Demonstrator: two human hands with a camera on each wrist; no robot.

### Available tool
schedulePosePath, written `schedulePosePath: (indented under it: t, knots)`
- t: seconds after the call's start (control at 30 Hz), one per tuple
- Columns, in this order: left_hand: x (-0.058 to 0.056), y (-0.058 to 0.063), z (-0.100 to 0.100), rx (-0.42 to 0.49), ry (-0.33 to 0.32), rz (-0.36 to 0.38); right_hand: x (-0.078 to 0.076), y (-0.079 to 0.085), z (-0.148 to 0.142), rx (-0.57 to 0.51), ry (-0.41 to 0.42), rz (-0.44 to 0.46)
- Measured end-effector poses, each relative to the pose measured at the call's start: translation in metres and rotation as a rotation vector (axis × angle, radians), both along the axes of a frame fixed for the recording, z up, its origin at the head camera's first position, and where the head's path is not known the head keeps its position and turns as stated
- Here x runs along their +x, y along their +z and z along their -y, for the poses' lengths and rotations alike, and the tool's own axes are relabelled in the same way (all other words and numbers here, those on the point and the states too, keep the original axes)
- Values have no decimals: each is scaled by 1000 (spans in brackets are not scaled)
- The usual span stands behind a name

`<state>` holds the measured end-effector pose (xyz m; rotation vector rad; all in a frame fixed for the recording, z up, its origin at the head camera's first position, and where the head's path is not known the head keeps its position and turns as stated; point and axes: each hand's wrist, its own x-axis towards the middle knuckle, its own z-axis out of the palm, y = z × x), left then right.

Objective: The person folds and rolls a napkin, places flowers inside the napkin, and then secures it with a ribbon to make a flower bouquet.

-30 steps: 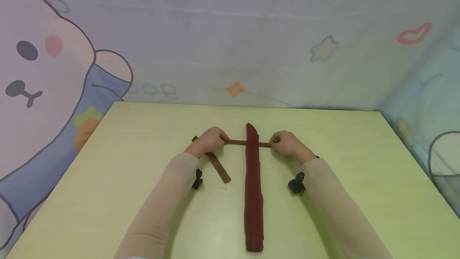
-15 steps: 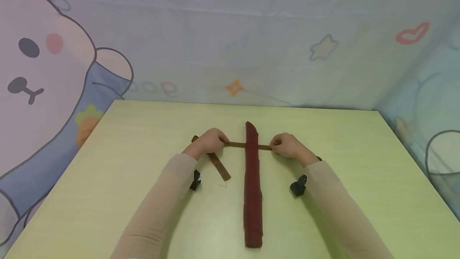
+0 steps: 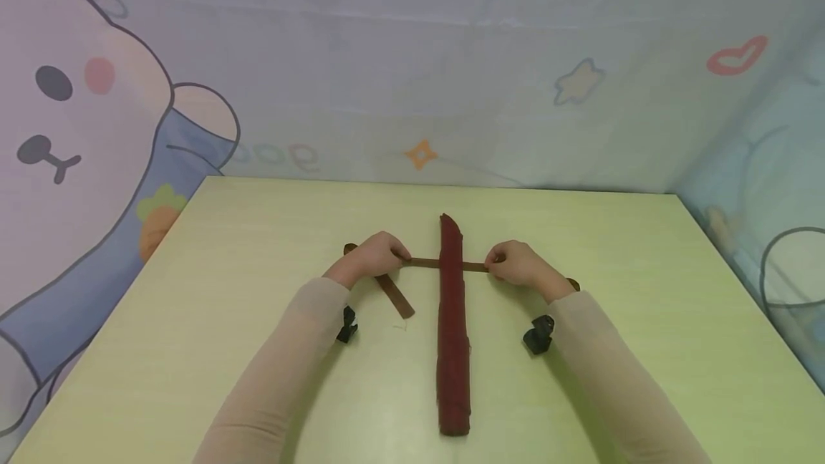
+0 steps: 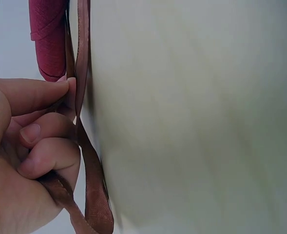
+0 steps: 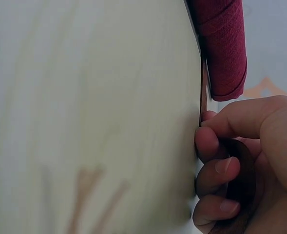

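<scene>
A long dark red rolled cloth [image 3: 454, 349] lies lengthwise on the table, its far end narrowing to a point. Near that end a brown ribbon [image 3: 424, 263] passes crosswise beneath the roll and shows on both sides. Left of the roll, my left hand [image 3: 379, 254] pinches the ribbon between thumb and finger. My right hand [image 3: 513, 262] pinches it on the right. In the left wrist view, a length of ribbon [image 4: 98, 204] hangs in a loop by my curled fingers. More ribbon [image 5: 243, 175] runs through my right palm in the right wrist view.
A ribbon tail [image 3: 394, 296] lies slantwise on the pale table [image 3: 245, 235] under my left wrist, with a thin loose thread [image 3: 402, 327] near its end. A dark wrist camera [image 3: 538, 335] hangs at my right sleeve. A printed cloth backdrop [image 3: 361, 56] stands behind the table.
Both hands and the ribbon have shifted slightly toward me along the roll, so more of its far end shows beyond the ribbon. Both pinches hold. The head view has tilted a little.
</scene>
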<state>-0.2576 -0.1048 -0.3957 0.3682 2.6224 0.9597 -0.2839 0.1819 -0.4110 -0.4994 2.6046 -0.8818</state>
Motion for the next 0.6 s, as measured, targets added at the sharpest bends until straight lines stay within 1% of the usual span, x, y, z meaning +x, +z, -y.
schedulePosePath:
  t: [0.17, 0.27, 0.5, 0.6]
  knots:
    - [1, -1, 1, 0, -19, 1, 3, 2, 1, 17, 1, -8]
    - [3, 0, 1, 3, -25, 14, 6, 3, 1, 20, 2, -6]
    - [8, 0, 3, 7, -10, 53, 9, 2, 0, 11, 22, 34]
    - [9, 0, 4, 16, -10, 69, 11, 1, 0, 10, 21, 33]
